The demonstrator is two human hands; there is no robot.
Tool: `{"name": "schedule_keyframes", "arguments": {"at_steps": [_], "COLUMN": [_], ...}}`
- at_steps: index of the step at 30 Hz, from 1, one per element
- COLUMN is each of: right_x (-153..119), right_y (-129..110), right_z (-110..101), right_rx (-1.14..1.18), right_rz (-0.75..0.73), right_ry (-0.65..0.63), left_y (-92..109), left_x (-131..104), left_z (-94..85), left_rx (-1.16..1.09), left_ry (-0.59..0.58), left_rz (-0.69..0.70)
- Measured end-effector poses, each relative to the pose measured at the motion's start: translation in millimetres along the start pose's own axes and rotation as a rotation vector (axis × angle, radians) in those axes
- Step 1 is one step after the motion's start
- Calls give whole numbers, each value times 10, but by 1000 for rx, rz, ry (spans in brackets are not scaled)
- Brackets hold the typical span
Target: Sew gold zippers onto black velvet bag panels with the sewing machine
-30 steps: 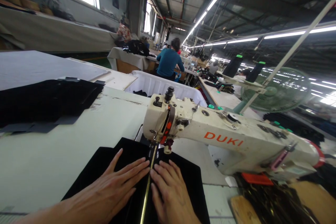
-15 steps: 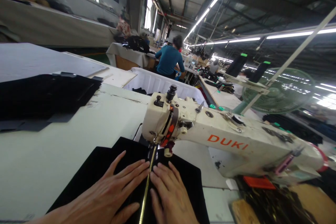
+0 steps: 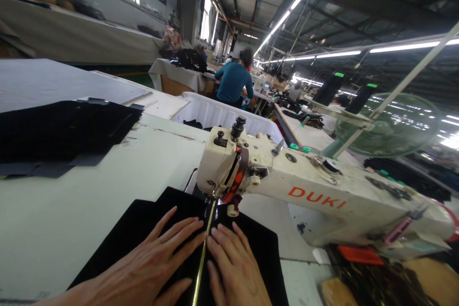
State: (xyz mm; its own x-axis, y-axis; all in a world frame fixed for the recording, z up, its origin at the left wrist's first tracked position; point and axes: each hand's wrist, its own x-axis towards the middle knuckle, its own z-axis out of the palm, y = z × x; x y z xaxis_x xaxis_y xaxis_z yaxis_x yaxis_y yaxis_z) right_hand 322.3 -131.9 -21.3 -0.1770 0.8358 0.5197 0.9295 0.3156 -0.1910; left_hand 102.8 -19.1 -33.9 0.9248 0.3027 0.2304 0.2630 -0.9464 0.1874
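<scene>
My left hand (image 3: 150, 263) lies flat, fingers spread, on a black fabric piece (image 3: 139, 229) on the white table (image 3: 89, 201). Just right of it, my right hand (image 3: 234, 267) presses flat on the same fabric. Between the two hands runs a gold zipper strip (image 3: 202, 258), leading up under the needle of a cream sewing machine (image 3: 322, 196) marked DUKI. Both sets of fingertips sit close to the presser foot. Neither hand grips anything.
A stack of black fabric (image 3: 60, 129) lies at the table's far left. A white bin (image 3: 222, 114) stands behind the machine. A green fan (image 3: 387, 124) is at the right. A person in a teal shirt (image 3: 233, 81) works at a farther table.
Both hands have stayed flat on the fabric beside the zipper, shifting only slightly. The view has drifted a little.
</scene>
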Motion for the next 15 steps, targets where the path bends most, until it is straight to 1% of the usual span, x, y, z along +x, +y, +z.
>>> {"name": "schedule_keyframes", "arguments": {"at_steps": [2, 6, 10, 15], "right_x": [4, -2, -29, -17], "right_y": [0, 1, -7, -5], "right_z": [-9, -21, -7, 10], "right_rx": [-5, -8, -2, -47], "right_rz": [0, 5, 10, 19], "right_ry": [1, -4, -5, 39], "left_y": [-6, -8, 22, 78], "left_x": [5, 30, 53, 83], "left_z": [1, -19, -82, -177], "left_rx": [-16, -49, -39, -56], "left_ry": [-14, -3, -9, 0], "left_rz": [4, 6, 12, -4]}}
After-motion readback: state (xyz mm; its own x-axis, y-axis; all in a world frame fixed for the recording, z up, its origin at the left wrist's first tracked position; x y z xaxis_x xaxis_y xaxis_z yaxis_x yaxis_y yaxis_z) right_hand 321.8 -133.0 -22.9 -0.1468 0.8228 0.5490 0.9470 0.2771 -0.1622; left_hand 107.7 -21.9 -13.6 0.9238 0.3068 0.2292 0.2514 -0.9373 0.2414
